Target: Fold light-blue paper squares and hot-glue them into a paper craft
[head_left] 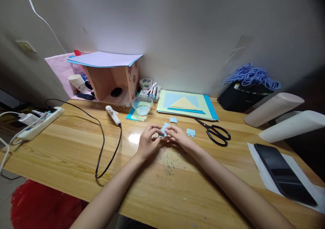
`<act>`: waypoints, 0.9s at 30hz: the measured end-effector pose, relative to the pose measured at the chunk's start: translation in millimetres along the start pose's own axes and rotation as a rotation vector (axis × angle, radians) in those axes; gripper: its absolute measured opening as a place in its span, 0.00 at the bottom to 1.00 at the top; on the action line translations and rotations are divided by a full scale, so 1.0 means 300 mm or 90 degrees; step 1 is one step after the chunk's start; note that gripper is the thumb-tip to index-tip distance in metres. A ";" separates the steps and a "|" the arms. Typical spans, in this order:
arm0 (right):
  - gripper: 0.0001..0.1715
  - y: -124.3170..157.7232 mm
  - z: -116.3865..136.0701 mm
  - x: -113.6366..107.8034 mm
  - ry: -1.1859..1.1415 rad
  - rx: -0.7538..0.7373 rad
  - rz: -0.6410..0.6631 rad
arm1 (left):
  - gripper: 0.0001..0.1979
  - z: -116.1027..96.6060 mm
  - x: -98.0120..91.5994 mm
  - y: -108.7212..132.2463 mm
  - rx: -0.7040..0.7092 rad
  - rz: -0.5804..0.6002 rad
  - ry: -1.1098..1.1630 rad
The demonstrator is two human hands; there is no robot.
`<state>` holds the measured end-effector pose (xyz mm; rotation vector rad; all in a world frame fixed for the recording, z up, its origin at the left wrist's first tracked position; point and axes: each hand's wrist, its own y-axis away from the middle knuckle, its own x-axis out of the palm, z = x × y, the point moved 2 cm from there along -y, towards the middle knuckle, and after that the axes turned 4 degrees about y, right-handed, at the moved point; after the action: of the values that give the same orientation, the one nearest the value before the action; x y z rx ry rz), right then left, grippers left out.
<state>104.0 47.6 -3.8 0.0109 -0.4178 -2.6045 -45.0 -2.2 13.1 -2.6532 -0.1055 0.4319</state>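
A small light-blue paper piece (pixel 164 129) with cut edges is held between both hands over the middle of the wooden table. My left hand (pixel 149 140) grips its left side, fingers curled round it. On its right side, my right hand (pixel 179 136) pinches it with thumb and fingers; part of the paper is hidden behind the fingers. Two more light-blue cut pieces lie flat nearby, one (pixel 173 120) behind the hands and one (pixel 191 132) to the right. Black-handled scissors (pixel 218 134) rest farther right with their blades toward the back.
Stacked coloured paper (pixel 207 104) lies at the back, beside a clear bowl (pixel 142 106) and markers (pixel 153 91). A white glue gun (pixel 113 115) with a black cable lies left, near a power strip (pixel 40 124). A phone (pixel 284 173) and two white rolls (pixel 291 126) are right.
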 end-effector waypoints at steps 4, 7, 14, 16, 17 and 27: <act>0.22 0.051 0.003 -0.040 -0.011 -0.049 -0.008 | 0.11 -0.008 0.029 0.011 0.046 0.075 -0.027; 0.22 0.066 -0.012 -0.084 0.027 -0.083 -0.080 | 0.19 0.005 0.052 0.006 -0.028 0.100 0.058; 0.18 0.094 -0.046 -0.136 0.124 -0.156 -0.102 | 0.11 0.044 0.156 -0.032 -0.342 0.163 0.210; 0.17 0.105 -0.045 -0.149 0.126 -0.148 -0.090 | 0.11 0.048 0.181 -0.037 -0.331 0.166 0.181; 0.16 0.111 -0.042 -0.162 0.133 -0.148 -0.102 | 0.11 0.051 0.188 -0.037 -0.324 0.159 0.171; 0.18 0.142 -0.049 -0.372 0.586 -0.247 -0.313 | 0.14 0.068 0.138 -0.035 -0.341 0.129 0.250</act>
<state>223.2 61.3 -12.9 1.2460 0.4723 -2.7195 -12.2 21.6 -11.3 -3.2344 0.1992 -0.0840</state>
